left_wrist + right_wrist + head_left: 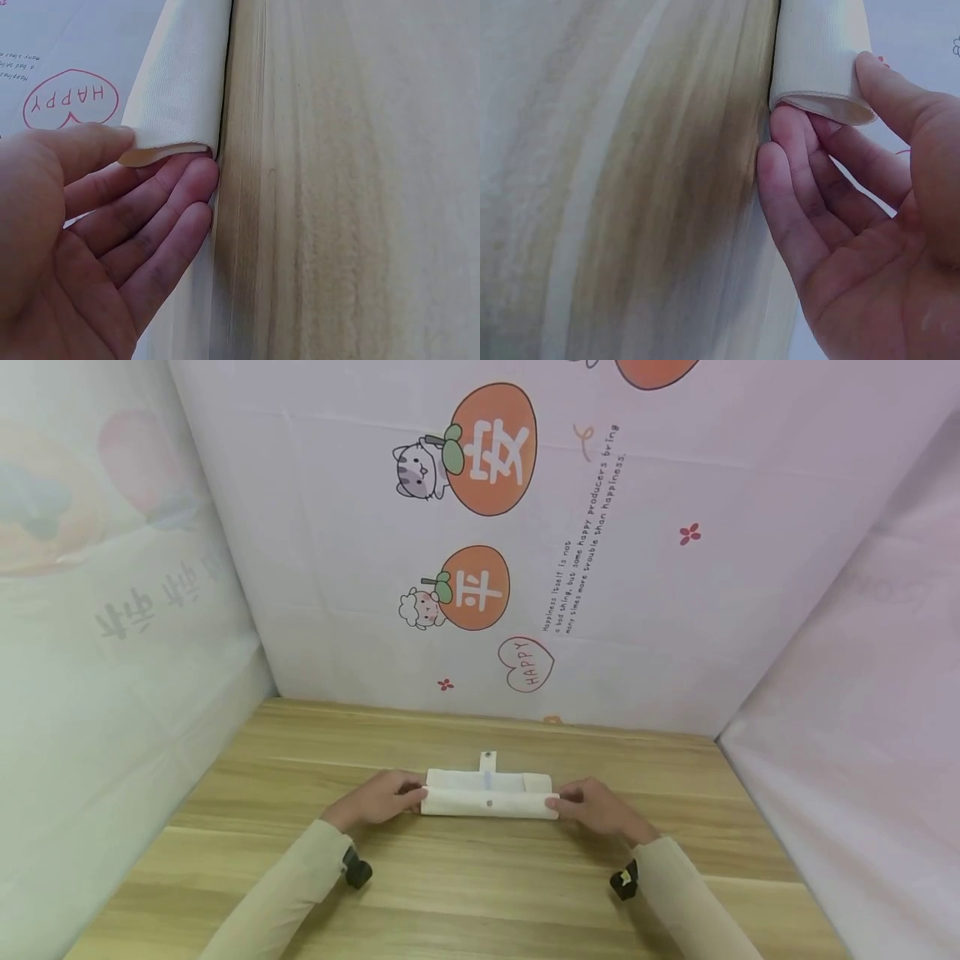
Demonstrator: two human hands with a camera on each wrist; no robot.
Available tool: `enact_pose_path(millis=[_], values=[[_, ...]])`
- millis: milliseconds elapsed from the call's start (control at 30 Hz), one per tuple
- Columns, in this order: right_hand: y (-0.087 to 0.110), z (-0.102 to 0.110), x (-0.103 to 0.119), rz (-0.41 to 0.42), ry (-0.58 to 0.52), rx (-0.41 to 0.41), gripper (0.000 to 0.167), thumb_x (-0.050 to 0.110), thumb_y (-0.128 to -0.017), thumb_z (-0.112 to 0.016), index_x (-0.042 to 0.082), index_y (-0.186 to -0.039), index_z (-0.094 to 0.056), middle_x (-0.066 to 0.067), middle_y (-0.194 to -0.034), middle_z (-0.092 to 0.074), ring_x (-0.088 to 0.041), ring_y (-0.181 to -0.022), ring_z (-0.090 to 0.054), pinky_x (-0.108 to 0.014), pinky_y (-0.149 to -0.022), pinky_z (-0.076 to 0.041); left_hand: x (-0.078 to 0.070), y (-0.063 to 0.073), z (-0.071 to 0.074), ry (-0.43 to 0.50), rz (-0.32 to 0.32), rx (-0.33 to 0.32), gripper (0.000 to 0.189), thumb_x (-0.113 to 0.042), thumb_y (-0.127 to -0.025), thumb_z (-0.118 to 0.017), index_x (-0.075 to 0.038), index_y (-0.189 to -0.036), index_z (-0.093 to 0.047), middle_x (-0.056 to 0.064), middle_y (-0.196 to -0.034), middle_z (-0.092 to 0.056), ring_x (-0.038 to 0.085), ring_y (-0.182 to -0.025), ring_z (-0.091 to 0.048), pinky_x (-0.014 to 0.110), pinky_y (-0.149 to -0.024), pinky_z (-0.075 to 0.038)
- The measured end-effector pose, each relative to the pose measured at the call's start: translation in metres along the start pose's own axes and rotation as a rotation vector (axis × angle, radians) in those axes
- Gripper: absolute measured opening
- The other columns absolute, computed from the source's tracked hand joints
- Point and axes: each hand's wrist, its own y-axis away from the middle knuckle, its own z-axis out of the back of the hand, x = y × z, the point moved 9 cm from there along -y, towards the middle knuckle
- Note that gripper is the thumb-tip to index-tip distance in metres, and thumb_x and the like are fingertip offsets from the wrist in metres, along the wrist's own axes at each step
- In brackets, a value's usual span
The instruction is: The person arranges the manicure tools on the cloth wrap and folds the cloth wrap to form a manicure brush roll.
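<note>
A cream fabric pouch (465, 805) lies on the wooden table, its near part folded over in a flat roll. On the folded part shows a metal snap, and a short strap (487, 762) with another snap sticks out from the far edge. My left hand (384, 797) pinches the pouch's left end, thumb above and fingers at the underside. At the opposite end my right hand (596, 807) does the same. Both wrist views show the layered end of the cloth, the left thumb (105, 142) and right thumb (889, 86) pressing on its edge. The pouch's inside is mostly hidden.
The wood-grain table (480, 893) extends around the pouch. A white printed cloth wall (360, 635) stands behind it, with further cloth walls at left (150, 693) and right (847, 718). Black wrist cameras (358, 870) sit near both sleeves.
</note>
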Motion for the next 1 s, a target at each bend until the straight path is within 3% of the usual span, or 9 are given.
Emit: enact_pose_path(millis=[233,400,567,700,833,1000], values=[[-0.005,0.003,-0.007,-0.092,-0.068,-0.035,0.039,0.047,-0.102,-0.066,0.012,-0.112,-0.08,-0.003,-0.104,-0.076,-0.017,-0.091,-0.066,-0.032,-0.084,-0.05,0.005,-0.006,0.002,0.027,0.018,-0.052,0.027,-0.019,-0.112,-0.051,-0.006,-0.094,-0.064,0.002,-0.084,-0.072,0.012,-0.078,-0.069,0.025,-0.069,-0.055],[-0.008,0.004,-0.006,-0.107,-0.078,-0.063,0.039,0.045,-0.102,-0.067,0.009,-0.103,-0.08,-0.004,-0.095,-0.074,-0.017,-0.085,-0.063,-0.03,-0.078,-0.05,0.011,-0.009,0.002,0.063,0.068,-0.097,0.025,-0.018,-0.111,-0.053,-0.002,-0.098,-0.067,0.003,-0.081,-0.071,0.012,-0.075,-0.069,0.024,-0.068,-0.056],[-0.009,0.004,-0.002,-0.139,-0.077,-0.107,0.042,0.043,-0.103,-0.066,0.005,-0.091,-0.079,-0.006,-0.087,-0.073,-0.017,-0.078,-0.064,-0.029,-0.072,-0.051,0.016,-0.01,0.003,0.085,0.156,-0.157,0.023,-0.017,-0.109,-0.058,0.001,-0.105,-0.07,0.002,-0.078,-0.072,0.011,-0.07,-0.067,0.022,-0.064,-0.054],[-0.012,0.004,-0.001,-0.175,-0.061,-0.143,0.046,0.044,-0.103,-0.066,0.005,-0.08,-0.077,-0.006,-0.074,-0.07,-0.015,-0.066,-0.057,-0.026,-0.062,-0.044,0.02,-0.011,0.004,0.101,0.213,-0.201,0.02,-0.016,-0.107,-0.061,0.0,-0.1,-0.071,0.003,-0.076,-0.072,0.012,-0.067,-0.068,0.022,-0.06,-0.055],[-0.015,0.003,0.002,-0.189,-0.035,-0.165,0.049,0.041,-0.103,-0.066,0.005,-0.07,-0.071,-0.002,-0.061,-0.064,-0.011,-0.054,-0.046,-0.023,-0.054,-0.036,0.02,-0.013,0.008,0.007,0.252,-0.292,0.016,-0.015,-0.103,-0.068,-0.004,-0.093,-0.073,0.002,-0.075,-0.073,0.01,-0.066,-0.067,0.025,-0.064,-0.057],[-0.021,0.003,0.004,-0.207,0.012,-0.204,0.053,0.039,-0.1,-0.069,0.005,-0.06,-0.066,-0.002,-0.052,-0.059,-0.01,-0.048,-0.041,-0.024,-0.049,-0.034,0.0,-0.018,0.017,-0.215,0.187,-0.439,0.005,-0.007,-0.092,-0.076,-0.004,-0.089,-0.074,0.005,-0.082,-0.073,0.015,-0.075,-0.066,0.035,-0.074,-0.057]])
